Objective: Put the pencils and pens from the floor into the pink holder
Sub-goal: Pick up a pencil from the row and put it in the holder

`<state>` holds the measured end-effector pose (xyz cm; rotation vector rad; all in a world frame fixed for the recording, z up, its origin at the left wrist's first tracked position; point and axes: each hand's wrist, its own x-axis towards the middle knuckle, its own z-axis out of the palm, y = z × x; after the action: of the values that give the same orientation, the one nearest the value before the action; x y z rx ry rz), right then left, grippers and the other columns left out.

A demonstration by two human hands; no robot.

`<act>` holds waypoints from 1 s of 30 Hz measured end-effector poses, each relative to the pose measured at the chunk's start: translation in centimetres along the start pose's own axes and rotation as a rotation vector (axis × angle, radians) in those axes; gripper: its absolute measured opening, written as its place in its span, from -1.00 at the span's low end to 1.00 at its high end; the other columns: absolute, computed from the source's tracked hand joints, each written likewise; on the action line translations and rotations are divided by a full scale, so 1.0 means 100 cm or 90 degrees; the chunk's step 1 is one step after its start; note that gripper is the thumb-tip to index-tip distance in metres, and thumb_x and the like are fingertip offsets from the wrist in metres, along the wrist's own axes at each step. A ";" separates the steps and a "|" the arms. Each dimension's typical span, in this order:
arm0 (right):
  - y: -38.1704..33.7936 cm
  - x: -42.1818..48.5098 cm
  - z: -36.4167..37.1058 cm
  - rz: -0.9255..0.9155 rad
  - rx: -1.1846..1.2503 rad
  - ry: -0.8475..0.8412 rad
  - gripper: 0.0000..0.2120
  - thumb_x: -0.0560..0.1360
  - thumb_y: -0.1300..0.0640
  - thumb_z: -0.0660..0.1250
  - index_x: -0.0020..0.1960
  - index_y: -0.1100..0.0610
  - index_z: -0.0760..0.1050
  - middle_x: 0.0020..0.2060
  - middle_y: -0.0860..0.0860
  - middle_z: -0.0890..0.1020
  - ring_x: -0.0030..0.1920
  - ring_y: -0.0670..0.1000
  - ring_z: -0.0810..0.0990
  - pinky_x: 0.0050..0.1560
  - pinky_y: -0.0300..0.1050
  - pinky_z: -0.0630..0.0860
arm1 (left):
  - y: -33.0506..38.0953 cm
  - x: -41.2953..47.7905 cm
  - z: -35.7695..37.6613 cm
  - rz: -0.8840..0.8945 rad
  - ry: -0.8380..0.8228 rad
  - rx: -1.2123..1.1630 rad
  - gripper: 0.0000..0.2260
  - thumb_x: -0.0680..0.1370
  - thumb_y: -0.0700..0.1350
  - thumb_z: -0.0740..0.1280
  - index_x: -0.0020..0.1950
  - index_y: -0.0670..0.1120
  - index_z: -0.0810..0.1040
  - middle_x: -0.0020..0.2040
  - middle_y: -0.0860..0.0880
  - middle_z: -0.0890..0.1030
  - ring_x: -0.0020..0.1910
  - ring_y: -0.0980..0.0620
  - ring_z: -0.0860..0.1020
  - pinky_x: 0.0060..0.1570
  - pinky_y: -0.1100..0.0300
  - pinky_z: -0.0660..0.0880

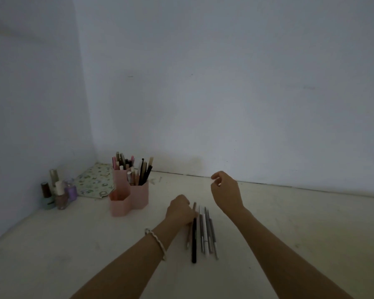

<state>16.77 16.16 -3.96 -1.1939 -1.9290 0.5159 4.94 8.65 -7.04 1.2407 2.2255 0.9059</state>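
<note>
A row of pens and pencils lay on the floor; light, stiff and prone to roll, best pinched mid-shaft. The left hand closed on their far ends; beyond them, the right hand hovered loosely open. The pink holder stood farther left.

Left hand covers the tops of the leftmost pens; grip unclear. Both forearms cut off at bottom edge. Nail polish bottles too dim to read.
</note>
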 end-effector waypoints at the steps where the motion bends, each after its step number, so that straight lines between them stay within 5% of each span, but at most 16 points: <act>1: 0.003 0.000 -0.001 0.038 -0.044 -0.047 -0.80 0.49 0.26 0.19 0.03 0.18 0.55 -0.25 0.01 0.61 -0.36 -0.05 0.54 -0.35 -0.21 0.46 | 0.002 0.001 -0.007 0.014 0.027 -0.063 -0.60 0.48 -0.13 0.43 0.27 -0.14 0.41 0.14 -0.14 0.55 0.08 -0.11 0.58 0.08 0.11 0.55; 3: 0.011 -0.003 0.001 0.098 -0.130 -0.181 -0.87 0.47 0.29 0.21 -0.14 0.29 0.53 -0.26 0.15 0.59 -0.27 0.08 0.59 -0.26 -0.14 0.51 | 0.008 0.002 -0.026 0.074 0.097 -0.160 -0.60 0.52 -0.22 0.36 0.33 -0.11 0.37 0.04 -0.17 0.60 -0.02 -0.15 0.62 0.03 -0.04 0.59; 5: 0.015 -0.011 0.008 0.133 -0.178 -0.283 -0.75 0.47 0.32 0.22 -0.38 0.20 0.32 -0.42 0.09 0.40 -0.41 0.01 0.44 -0.38 -0.25 0.36 | 0.015 0.001 -0.046 0.143 0.159 -0.211 -0.56 0.54 -0.26 0.31 0.39 -0.06 0.34 -0.06 -0.15 0.60 -0.10 -0.14 0.63 -0.05 -0.09 0.61; 8: 0.018 -0.020 0.019 0.103 -0.226 -0.300 -0.61 0.50 0.34 0.18 -0.41 0.08 0.12 -0.45 -0.01 0.24 -0.47 -0.09 0.22 -0.49 -0.30 0.16 | 0.020 -0.004 -0.069 0.215 0.216 -0.271 -0.58 0.55 -0.29 0.28 0.39 -0.01 0.37 -0.13 -0.07 0.57 -0.17 -0.07 0.61 -0.16 -0.02 0.64; 12: 0.015 -0.022 0.022 0.093 -0.220 -0.283 -0.60 0.44 0.36 0.22 -0.41 0.08 0.09 -0.46 -0.03 0.23 -0.48 -0.11 0.19 -0.51 -0.30 0.12 | 0.016 -0.004 -0.100 0.278 0.343 -0.290 -0.65 0.56 -0.27 0.29 0.31 0.01 0.43 -0.15 0.01 0.56 -0.21 0.04 0.60 -0.33 0.28 0.56; 15: 0.006 -0.012 0.012 0.108 -0.177 -0.218 -0.62 0.36 0.28 0.35 -0.43 0.12 0.16 -0.51 -0.02 0.25 -0.52 -0.09 0.21 -0.52 -0.31 0.14 | 0.009 0.001 -0.134 0.308 0.506 -0.321 -0.66 0.56 -0.26 0.28 0.30 0.00 0.43 -0.16 0.06 0.56 -0.25 0.18 0.60 -0.33 0.34 0.56; 18: -0.017 0.006 -0.003 0.080 -0.120 -0.097 -0.84 0.32 0.22 0.39 -0.32 0.27 0.44 -0.47 0.13 0.47 -0.47 0.04 0.47 -0.41 -0.20 0.42 | 0.000 0.008 -0.162 0.319 0.619 -0.287 -0.67 0.58 -0.22 0.26 0.33 0.02 0.41 -0.08 0.03 0.56 -0.22 0.19 0.58 -0.24 0.35 0.56; 20: -0.037 0.016 -0.011 0.050 -0.052 -0.027 -0.79 0.33 0.19 0.42 -0.11 0.31 0.54 -0.28 0.18 0.62 -0.33 0.04 0.60 -0.32 -0.14 0.54 | -0.007 0.013 -0.165 0.323 0.621 -0.237 -0.67 0.60 -0.21 0.24 0.35 0.01 0.39 -0.02 -0.03 0.58 -0.15 0.07 0.59 -0.15 0.24 0.57; 23: -0.065 0.020 -0.011 0.016 0.094 0.020 -0.79 0.36 0.20 0.39 -0.04 0.16 0.46 -0.34 0.03 0.57 -0.46 -0.10 0.48 -0.50 -0.31 0.42 | -0.026 0.020 -0.152 0.325 0.578 -0.092 -0.70 0.60 -0.21 0.24 0.32 -0.02 0.42 -0.07 -0.05 0.59 -0.14 0.00 0.58 -0.12 0.10 0.56; 26: -0.086 0.015 0.000 -0.046 0.218 0.052 -0.79 0.42 0.27 0.34 0.01 0.10 0.43 -0.37 0.04 0.55 -0.50 -0.16 0.43 -0.49 -0.44 0.39 | -0.051 0.026 -0.134 0.277 0.564 0.129 -0.82 0.56 -0.17 0.30 0.14 -0.08 0.58 -0.01 -0.09 0.62 0.02 -0.12 0.55 0.02 0.00 0.43; 30: -0.110 0.004 0.020 -0.143 0.330 0.122 -0.79 0.53 0.26 0.27 0.14 0.11 0.51 -0.27 0.04 0.63 -0.37 -0.18 0.51 -0.32 -0.47 0.45 | -0.065 0.027 -0.138 0.237 0.638 0.145 -0.87 0.55 -0.17 0.31 -0.05 -0.10 0.66 0.16 -0.09 0.58 0.22 -0.14 0.46 0.12 -0.03 0.34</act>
<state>8.94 11.47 2.49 -0.6599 -1.6055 0.6988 -9.03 3.94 -2.30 1.5489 2.9423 1.7529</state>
